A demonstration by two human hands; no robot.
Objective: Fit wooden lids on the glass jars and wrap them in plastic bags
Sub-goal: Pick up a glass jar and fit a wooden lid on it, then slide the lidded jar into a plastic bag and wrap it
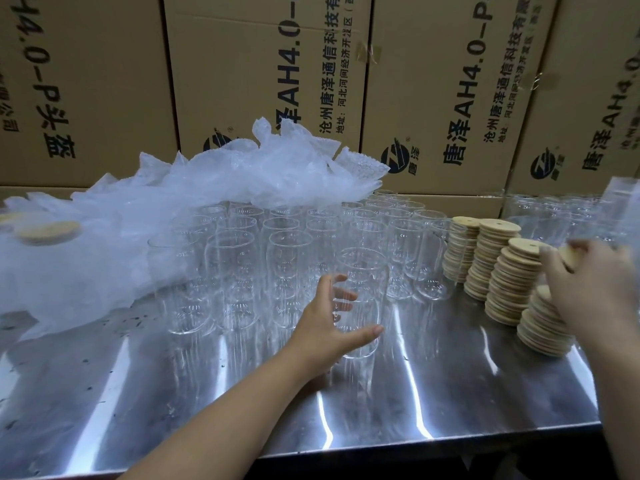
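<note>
A clear glass jar stands nearest me on the steel table, in front of several rows of the same jars. My left hand curls around this jar, fingers behind the glass and thumb in front. At the right stand several stacks of round wooden lids. My right hand, blurred, pinches one wooden lid above the nearest stack. A heap of clear plastic bags lies over the back-left jars.
Stacked cardboard boxes form a wall behind the steel table. A jar with a lid in plastic lies at far left. More glass jars stand at the back right. The table's front edge runs just below my forearms.
</note>
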